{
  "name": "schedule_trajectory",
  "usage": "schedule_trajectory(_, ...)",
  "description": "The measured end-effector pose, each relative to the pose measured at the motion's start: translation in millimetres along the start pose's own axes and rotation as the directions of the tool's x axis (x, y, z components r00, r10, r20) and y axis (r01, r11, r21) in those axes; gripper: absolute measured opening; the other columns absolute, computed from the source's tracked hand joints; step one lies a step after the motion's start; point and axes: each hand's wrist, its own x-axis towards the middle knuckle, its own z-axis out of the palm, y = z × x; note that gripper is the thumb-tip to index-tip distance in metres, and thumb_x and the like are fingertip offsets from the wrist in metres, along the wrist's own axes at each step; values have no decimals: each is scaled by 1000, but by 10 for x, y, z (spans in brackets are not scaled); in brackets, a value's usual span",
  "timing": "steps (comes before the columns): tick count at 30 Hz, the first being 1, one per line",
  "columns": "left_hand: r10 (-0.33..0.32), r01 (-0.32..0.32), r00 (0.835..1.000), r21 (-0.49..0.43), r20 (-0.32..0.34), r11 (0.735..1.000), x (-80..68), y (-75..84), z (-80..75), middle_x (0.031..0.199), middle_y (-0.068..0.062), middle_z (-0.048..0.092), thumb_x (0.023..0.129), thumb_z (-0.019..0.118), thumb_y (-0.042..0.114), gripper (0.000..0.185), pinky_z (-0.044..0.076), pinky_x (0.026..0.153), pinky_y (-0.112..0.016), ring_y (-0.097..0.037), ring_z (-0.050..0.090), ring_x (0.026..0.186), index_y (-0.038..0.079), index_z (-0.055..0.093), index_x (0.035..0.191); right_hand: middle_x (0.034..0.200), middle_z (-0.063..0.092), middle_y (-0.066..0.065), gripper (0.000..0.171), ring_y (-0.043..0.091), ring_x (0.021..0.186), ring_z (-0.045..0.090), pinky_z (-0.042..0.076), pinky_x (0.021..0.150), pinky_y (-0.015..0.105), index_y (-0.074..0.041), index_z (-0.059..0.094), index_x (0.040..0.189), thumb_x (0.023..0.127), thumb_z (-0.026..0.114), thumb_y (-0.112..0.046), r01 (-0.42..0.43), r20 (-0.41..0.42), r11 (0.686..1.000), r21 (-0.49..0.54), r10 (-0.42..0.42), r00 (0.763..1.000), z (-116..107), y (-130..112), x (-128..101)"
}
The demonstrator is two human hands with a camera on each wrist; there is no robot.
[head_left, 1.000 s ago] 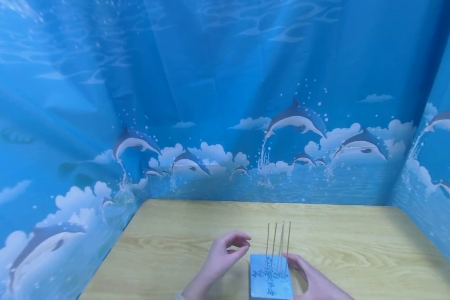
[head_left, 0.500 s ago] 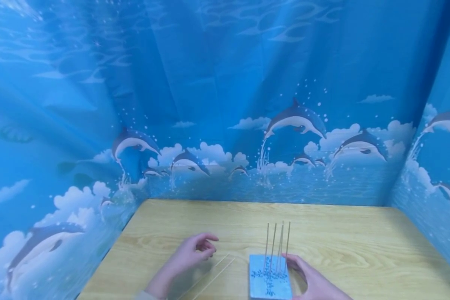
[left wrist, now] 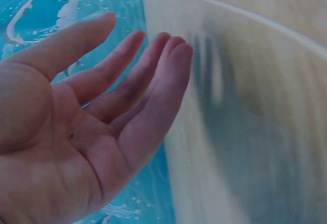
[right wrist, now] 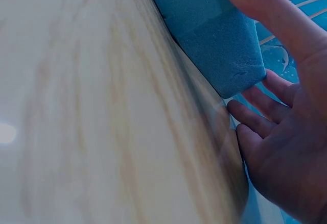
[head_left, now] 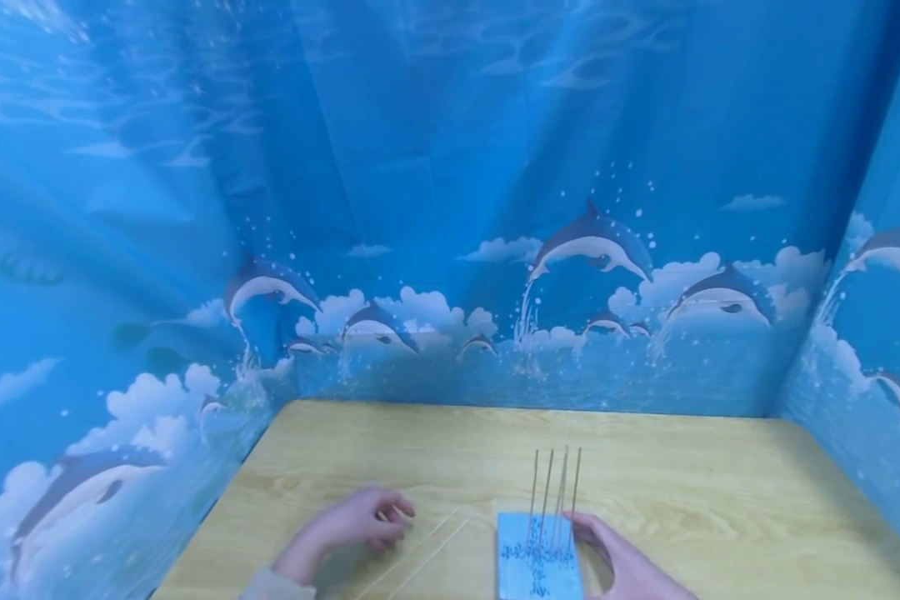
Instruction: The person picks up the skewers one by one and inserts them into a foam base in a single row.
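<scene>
A light blue foam block lies on the table, its top dotted with small dark holes in a cross pattern. Several thin wooden sticks stand upright in it. My right hand holds the block at its right side; in the right wrist view the thumb and fingertips rest against the foam. Left of the block, my left hand hovers over the table with loosely bent fingers and nothing in it. Two more sticks lie slantwise between hand and block. One stick shows in the left wrist view.
The wood-grain table spreads out to both sides and behind the block. Blue curtains printed with dolphins and clouds hang along its back and sides.
My left hand has moved left and a little down, away from the block, uncovering the two lying sticks. The right hand and the block have stayed nearly in place.
</scene>
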Motion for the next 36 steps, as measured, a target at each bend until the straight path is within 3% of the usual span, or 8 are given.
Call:
schedule_trajectory(3, -20, 20, 1000, -11, 17, 1000, -4, -65, 25, 95, -13, 67, 87, 65, 2, 31, 61, 67, -42, -26, 66, 80, -6, 62, 117, 150, 45, 20, 96, -10, 127, 40, 42, 109, 27, -7, 31, 152, 76, 86, -27, -41, 27, 998, 46, 40, 999, -2, -1, 3)
schedule_trajectory(13, -16, 16, 1000, -5, 16, 1000, 24, -90, 75, 97, -12, 68, 81, 68, -3, 35, 61, 65, -35, -23, 65, 81, -3, 62, 116, 148, 47, 17, 99, -4, 131, 43, 43, 110, 28, -11, 33, 151, 71, 89, -26, 4, -12, 1000, 14, -4, 1000, -9, -5, -6)
schedule_trajectory(24, 80, -78, 997, 164, -5, 983, 98, -126, 215, 86, -3, 64, 69, 74, -4, 36, 51, 60, -18, -3, 57, 68, 3, 67, 103, 150, 46, 12, 101, -2, 133, 41, 40, 112, 27, -15, 32, 152, 70, 89, -27, -37, -11, 999, 17, 37, 999, 20, 10, 2)
schedule_trajectory(31, 78, -70, 996, 195, -34, 978, 112, -149, 271, 82, 0, 59, 67, 74, -8, 37, 47, 58, -18, -3, 52, 64, 5, 67, 101, 149, 46, 15, 100, -2, 132, 42, 42, 111, 29, -11, 32, 151, 70, 89, -26, -23, -6, 1000, 11, 23, 1000, 11, -2, -1)
schedule_trajectory(36, 72, -60, 997, 234, -41, 970, 120, -120, 287, 81, 2, 57, 67, 71, -11, 39, 47, 57, -18, -3, 50, 63, 7, 66, 101, 151, 45, 13, 99, -5, 132, 40, 41, 112, 30, -14, 32, 152, 72, 88, -27, -60, 2, 998, 31, 60, 998, 7, -20, 2)
